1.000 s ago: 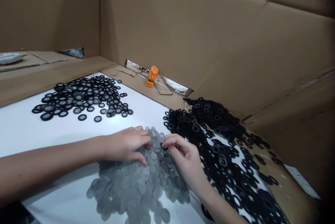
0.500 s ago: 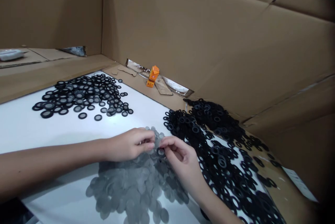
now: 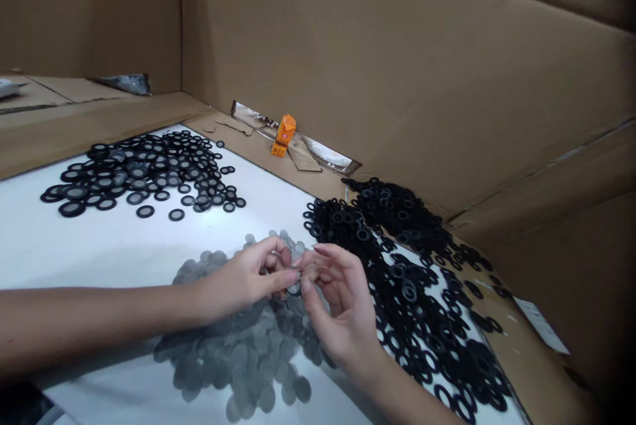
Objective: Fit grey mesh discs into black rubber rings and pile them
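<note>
My left hand and my right hand nearly meet above a pile of thin grey discs on the white board. Thumb and fingers of the left one pinch a small ring with a grey middle, partly hidden by the fingertips. The right one is beside it, fingers curled and apart from the thumb, with nothing visible between them. Black rings lie in a large heap to the right. At the back left are black rings with grey centres.
Cardboard walls enclose the white board. A small orange carton stands on the cardboard ledge beyond its far edge. A white paper label lies at the right. More black rings are heaped against the back wall.
The right fingers have parted from the dark ring they pinched, and the ring is now at the left fingertips. The view has shifted slightly, uncovering more grey discs behind the left wrist.
</note>
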`<state>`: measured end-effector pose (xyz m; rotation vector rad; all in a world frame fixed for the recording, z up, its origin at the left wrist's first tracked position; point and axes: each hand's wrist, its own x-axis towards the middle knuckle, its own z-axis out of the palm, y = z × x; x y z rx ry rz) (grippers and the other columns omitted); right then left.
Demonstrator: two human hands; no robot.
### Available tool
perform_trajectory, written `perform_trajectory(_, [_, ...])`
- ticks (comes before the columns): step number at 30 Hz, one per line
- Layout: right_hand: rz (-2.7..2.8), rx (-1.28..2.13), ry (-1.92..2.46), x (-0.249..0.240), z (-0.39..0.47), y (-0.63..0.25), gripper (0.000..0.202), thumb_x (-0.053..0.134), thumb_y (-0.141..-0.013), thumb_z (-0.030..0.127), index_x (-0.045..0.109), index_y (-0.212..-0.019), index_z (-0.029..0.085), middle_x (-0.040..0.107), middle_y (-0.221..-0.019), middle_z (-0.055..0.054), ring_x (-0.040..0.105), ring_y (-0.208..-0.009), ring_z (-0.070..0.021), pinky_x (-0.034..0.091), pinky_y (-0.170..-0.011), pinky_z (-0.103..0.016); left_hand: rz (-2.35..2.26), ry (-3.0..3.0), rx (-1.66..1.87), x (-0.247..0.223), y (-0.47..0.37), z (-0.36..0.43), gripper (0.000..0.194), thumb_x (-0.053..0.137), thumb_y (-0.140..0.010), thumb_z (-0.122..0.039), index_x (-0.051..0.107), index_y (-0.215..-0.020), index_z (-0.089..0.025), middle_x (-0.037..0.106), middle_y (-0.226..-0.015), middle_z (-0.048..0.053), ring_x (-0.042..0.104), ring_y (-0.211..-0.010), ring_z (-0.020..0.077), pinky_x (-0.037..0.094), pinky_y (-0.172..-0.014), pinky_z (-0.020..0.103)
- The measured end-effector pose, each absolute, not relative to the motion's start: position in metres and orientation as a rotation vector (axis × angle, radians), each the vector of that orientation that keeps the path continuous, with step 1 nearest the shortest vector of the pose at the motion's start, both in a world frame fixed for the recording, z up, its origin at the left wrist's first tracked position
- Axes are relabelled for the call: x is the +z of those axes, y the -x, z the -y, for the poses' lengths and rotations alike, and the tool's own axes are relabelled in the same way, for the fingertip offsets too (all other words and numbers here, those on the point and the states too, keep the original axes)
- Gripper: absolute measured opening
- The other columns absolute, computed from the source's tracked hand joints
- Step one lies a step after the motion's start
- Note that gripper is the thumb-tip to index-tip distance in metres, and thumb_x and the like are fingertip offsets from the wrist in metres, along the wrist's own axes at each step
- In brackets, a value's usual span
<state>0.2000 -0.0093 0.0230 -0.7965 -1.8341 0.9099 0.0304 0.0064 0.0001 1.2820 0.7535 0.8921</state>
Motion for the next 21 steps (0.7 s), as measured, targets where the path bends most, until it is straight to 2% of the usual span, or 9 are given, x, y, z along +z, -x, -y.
perform_trajectory(2, [1.852, 0.878, 0.771, 0.021, 0.011, -0.202, 0.045, 0.049, -0.089, 0.008, 0.041, -0.125, 0.034, 0.059, -0.105, -0.005, 0.061, -0.093, -0.0157, 0.054, -0.082, -0.03, -0.733, -1.295, 0.842, 0.001, -0.03, -0.005, 0.025, 0.055, -0.086, -0.042, 0.049, -0.088, -0.018, 0.055, -0.071, -0.002, 0.053, -0.064, 0.012, 0.042, -0.061, 0.025])
perform_trajectory(5, [1.848, 0.877, 0.799, 0.018, 0.012, -0.204, 0.042, 0.05, -0.089, 0.011, 0.043, -0.124, 0.034, 0.058, -0.106, -0.004, 0.061, -0.093, -0.0155, 0.053, -0.082, -0.03, -0.749, -1.373, 0.792, 0.004, -0.028, -0.004, 0.029, 0.048, -0.09, -0.042, 0.051, -0.076, -0.016, 0.055, -0.065, -0.001, 0.051, -0.061, 0.0114, 0.038, -0.058, 0.024])
perform_trajectory(9, [1.77, 0.992, 1.019, 0.021, 0.008, -0.202, 0.032, 0.058, -0.087, 0.023, 0.048, -0.117, 0.03, 0.054, -0.117, -0.006, 0.062, -0.091, -0.0155, 0.052, -0.081, -0.031, -0.833, -1.462, 0.886, 0.012, -0.025, -0.005, 0.032, 0.048, -0.091, -0.038, 0.049, -0.067, -0.016, 0.053, -0.062, -0.003, 0.049, -0.061, 0.0111, 0.037, -0.059, 0.023])
perform_trajectory(11, [1.747, 1.227, 1.077, 0.025, 0.003, -0.2, 0.024, 0.062, -0.084, 0.03, 0.053, -0.105, 0.024, 0.059, -0.106, -0.006, 0.062, -0.077, -0.014, 0.053, -0.07, -0.029, -0.841, -1.505, 0.91, 0.015, -0.023, -0.006, 0.031, 0.048, -0.09, -0.037, 0.048, -0.066, -0.017, 0.052, -0.061, -0.003, 0.05, -0.062, 0.0115, 0.038, -0.06, 0.023])
perform_trajectory(13, [1.691, 1.495, 1.061, 0.029, -0.002, -0.199, 0.021, 0.066, -0.08, 0.033, 0.053, -0.092, 0.021, 0.064, -0.085, -0.002, 0.061, -0.066, -0.0127, 0.052, -0.061, -0.026, -0.826, -1.548, 0.888, 0.016, -0.022, -0.006, 0.03, 0.048, -0.09, -0.035, 0.047, -0.066, -0.017, 0.053, -0.061, -0.003, 0.05, -0.061, 0.0118, 0.038, -0.059, 0.023])
perform_trajectory(15, [1.623, 1.602, 1.056, 0.032, -0.007, -0.199, 0.021, 0.07, -0.076, 0.03, 0.053, -0.083, 0.02, 0.063, -0.073, 0.001, 0.061, -0.064, -0.012, 0.05, -0.06, -0.024, -0.827, -1.593, 0.852, 0.017, -0.021, -0.007, 0.029, 0.047, -0.09, -0.033, 0.046, -0.065, -0.017, 0.052, -0.061, -0.003, 0.047, -0.06, 0.0114, 0.036, -0.057, 0.023])
perform_trajectory(18, [1.591, 1.611, 1.095, 0.033, -0.011, -0.201, 0.024, 0.074, -0.072, 0.028, 0.053, -0.072, 0.019, 0.062, -0.069, 0.003, 0.062, -0.067, -0.0116, 0.048, -0.063, -0.023, -0.85, -1.659, 0.817, 0.017, -0.02, -0.006, 0.03, 0.046, -0.089, -0.03, 0.043, -0.063, -0.017, 0.047, -0.06, -0.004, 0.042, -0.058, 0.0107, 0.031, -0.054, 0.023])
perform_trajectory(21, [1.6, 1.71, 1.121, 0.034, -0.013, -0.204, 0.027, 0.075, -0.071, 0.031, 0.051, -0.071, 0.018, 0.062, -0.068, 0.003, 0.062, -0.064, -0.0114, 0.047, -0.063, -0.023, -0.854, -1.704, 0.794, 0.018, -0.02, -0.005, 0.031, 0.045, -0.089, -0.03, 0.039, -0.061, -0.018, 0.041, -0.059, -0.005, 0.038, -0.058, 0.0104, 0.029, -0.054, 0.023])
